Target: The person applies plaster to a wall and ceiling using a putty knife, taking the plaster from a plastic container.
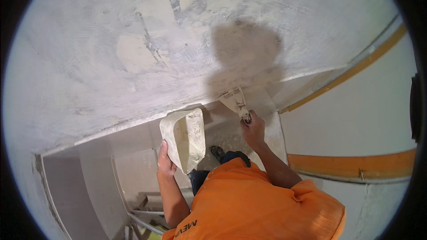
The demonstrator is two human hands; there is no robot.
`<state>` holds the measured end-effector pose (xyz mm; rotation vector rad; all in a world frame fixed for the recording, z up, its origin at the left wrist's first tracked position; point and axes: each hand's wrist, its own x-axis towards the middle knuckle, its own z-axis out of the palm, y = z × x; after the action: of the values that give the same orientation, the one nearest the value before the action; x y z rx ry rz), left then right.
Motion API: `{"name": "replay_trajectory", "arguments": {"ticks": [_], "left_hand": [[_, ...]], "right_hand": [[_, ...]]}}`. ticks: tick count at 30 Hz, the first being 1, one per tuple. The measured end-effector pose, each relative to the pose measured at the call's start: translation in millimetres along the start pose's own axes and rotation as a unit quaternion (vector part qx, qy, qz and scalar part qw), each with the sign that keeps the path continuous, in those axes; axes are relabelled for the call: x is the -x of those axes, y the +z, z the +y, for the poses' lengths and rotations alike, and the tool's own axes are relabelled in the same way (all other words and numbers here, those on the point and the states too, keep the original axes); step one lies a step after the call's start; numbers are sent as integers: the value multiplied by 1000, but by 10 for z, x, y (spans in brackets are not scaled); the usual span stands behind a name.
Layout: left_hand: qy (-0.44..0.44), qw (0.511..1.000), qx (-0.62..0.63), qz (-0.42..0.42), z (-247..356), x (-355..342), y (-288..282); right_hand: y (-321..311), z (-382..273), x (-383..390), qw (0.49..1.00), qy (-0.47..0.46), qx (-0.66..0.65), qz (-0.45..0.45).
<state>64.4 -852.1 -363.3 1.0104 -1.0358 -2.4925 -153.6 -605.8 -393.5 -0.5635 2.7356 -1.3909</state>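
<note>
My left hand grips the side of a whitish plaster pan, a tub smeared with filler inside and along its rim. The tub is tilted, its opening turned toward the right. My right hand is closed round the handle of a putty knife. Plaster coats the broad blade, which points up and left, close to the lower edge of the wall surface. From this view I cannot tell whether the blade touches it. Patches of filler and grey streaks cover that surface.
An orange-brown strip edges the white panel on the right, with another strip above it. At lower left, metal rails stand near a grey recess. My shoe shows on the floor below.
</note>
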Motion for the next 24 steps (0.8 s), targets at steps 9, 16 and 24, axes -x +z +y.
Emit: {"name": "replay_trajectory", "arguments": {"ticks": [9, 16, 24], "left_hand": [[-45, 990, 32, -131, 701, -40, -389], [-56, 975, 70, -204, 670, -276, -816], [-57, 962, 43, -263, 1015, 59, -503]], "right_hand": [[137, -856, 468, 982, 2, -17, 190], [-81, -1687, 909, 953, -57, -36, 296], [-17, -2466, 1668, 994, 3, -105, -10]]}}
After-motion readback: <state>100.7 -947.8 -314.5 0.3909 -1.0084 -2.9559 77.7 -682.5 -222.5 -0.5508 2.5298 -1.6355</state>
